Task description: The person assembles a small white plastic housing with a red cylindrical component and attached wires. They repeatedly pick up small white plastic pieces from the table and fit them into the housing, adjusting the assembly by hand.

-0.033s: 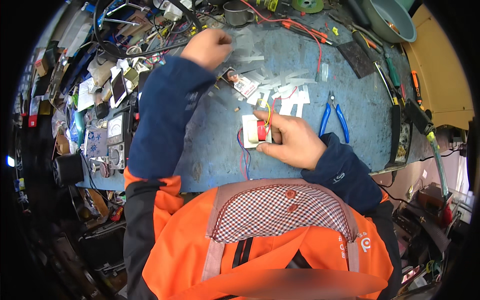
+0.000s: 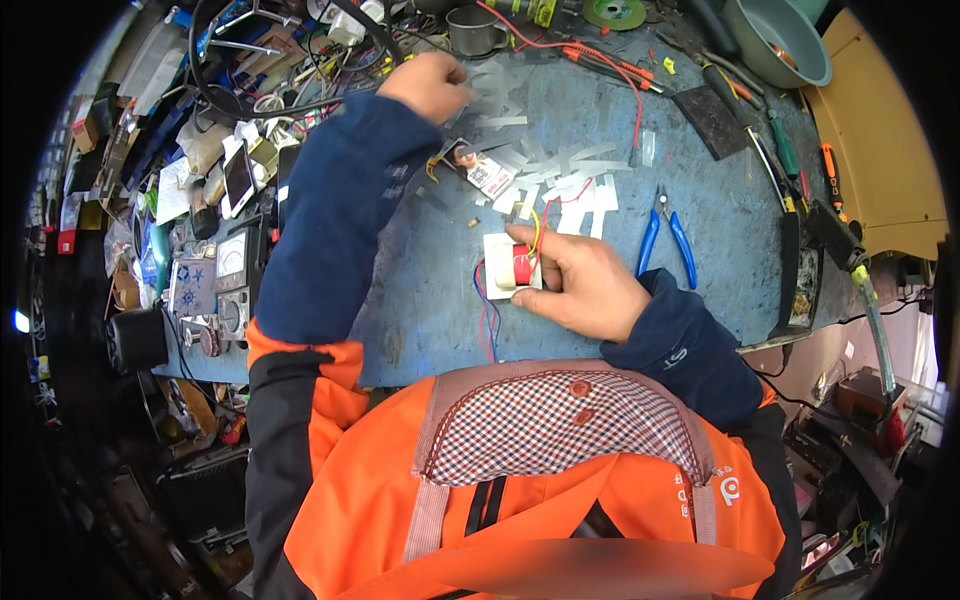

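My right hand point(image 2: 585, 290) grips a small white transformer point(image 2: 505, 268) with a red-taped coil, pressing it onto the blue benchtop point(image 2: 420, 300). Yellow, red and blue wires point(image 2: 487, 325) trail from it. My left hand point(image 2: 432, 85) is stretched to the far side of the bench, fingers curled beside thin silvery metal strips point(image 2: 560, 160). Whether it holds anything is hidden. A small tagged part point(image 2: 482, 175) lies between the two hands.
Blue-handled pliers point(image 2: 665, 240) lie right of my right hand. Screwdrivers point(image 2: 780, 150) and a green bowl point(image 2: 780, 45) sit far right, a metal cup point(image 2: 475, 30) at the back. A phone point(image 2: 238, 175), a meter point(image 2: 232, 262) and clutter crowd the left edge.
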`<state>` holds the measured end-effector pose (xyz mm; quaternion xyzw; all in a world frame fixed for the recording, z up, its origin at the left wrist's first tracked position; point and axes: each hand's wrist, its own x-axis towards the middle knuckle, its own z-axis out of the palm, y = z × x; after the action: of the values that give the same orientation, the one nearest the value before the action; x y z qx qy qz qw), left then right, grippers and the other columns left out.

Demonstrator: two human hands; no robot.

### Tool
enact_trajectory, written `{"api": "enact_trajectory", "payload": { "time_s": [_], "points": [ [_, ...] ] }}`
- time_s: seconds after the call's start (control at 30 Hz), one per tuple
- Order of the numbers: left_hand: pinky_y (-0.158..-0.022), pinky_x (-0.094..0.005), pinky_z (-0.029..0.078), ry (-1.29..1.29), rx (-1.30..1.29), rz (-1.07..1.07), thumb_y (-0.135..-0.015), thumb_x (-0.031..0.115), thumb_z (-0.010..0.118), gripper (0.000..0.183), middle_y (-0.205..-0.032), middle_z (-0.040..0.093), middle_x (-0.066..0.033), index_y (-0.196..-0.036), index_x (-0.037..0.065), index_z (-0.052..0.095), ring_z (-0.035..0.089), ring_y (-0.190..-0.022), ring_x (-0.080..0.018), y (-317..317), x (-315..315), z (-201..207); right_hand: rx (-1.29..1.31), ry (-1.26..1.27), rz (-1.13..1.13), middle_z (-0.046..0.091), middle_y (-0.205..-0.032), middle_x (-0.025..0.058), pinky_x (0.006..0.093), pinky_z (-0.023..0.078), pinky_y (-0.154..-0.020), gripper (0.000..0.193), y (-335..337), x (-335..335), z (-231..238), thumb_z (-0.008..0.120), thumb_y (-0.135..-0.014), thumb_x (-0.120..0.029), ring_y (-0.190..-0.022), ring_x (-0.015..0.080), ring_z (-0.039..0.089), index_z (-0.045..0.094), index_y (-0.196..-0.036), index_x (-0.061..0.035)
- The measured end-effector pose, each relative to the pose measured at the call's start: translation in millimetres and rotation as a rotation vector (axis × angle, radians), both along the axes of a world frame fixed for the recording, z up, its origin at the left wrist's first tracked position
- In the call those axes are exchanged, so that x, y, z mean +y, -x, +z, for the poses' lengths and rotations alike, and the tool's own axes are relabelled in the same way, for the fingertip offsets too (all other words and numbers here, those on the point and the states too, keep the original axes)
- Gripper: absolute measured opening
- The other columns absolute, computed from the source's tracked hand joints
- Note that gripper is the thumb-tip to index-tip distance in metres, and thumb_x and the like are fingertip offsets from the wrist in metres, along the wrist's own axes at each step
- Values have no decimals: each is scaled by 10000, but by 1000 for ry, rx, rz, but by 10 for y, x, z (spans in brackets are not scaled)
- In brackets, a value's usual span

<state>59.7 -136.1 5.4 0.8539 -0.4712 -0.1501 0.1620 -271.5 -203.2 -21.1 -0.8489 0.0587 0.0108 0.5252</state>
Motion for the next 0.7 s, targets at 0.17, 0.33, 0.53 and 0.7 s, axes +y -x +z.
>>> {"api": "enact_trajectory", "payload": {
  "time_s": [0.17, 0.33, 0.53, 0.7],
  "points": [
    [-920, -411, 582, -250, -240, -38, -739, 389, 965, 690, -1178, 765, -214, -1254, -3, 724, 732, -1082, -346, -124, -626, -233, -27, 32, 25, 675, -794, 155, 459, 528, -679, 667, 15, -22, -24, 799, -872, -243, -741, 344, 698, 606, -1467, -14],
    [-842, -427, 573, -278, -86, -186, -723, 334, 979, 568, -1083, 760, -174, -1113, 18, 714, 727, -998, -333, -261, -621, -257, -22, 23, 21, 688, -836, 178, 475, 529, -695, 659, 25, -19, 9, 794, -873, -236, -775, 363, 703, 605, -1463, -11],
    [-913, -422, 571, -102, -35, -240, -754, 286, 967, 600, -1126, 750, -195, -1211, 5, 699, 719, -1048, -331, -163, -445, -253, -12, 39, 22, 716, -883, 208, 501, 538, -733, 658, 28, -38, 26, 786, -873, -243, -828, 404, 712, 603, -1456, 0],
    [-880, -421, 541, -118, -21, -342, -692, 227, 993, 589, -1007, 676, -149, -1108, 4, 641, 674, -993, -301, -98, -335, -207, -103, 91, 2, 608, -763, 131, 411, 495, -642, 713, 18, -32, -78, 822, -876, -218, -688, 291, 648, 576, -1510, -7]
  ]
}}
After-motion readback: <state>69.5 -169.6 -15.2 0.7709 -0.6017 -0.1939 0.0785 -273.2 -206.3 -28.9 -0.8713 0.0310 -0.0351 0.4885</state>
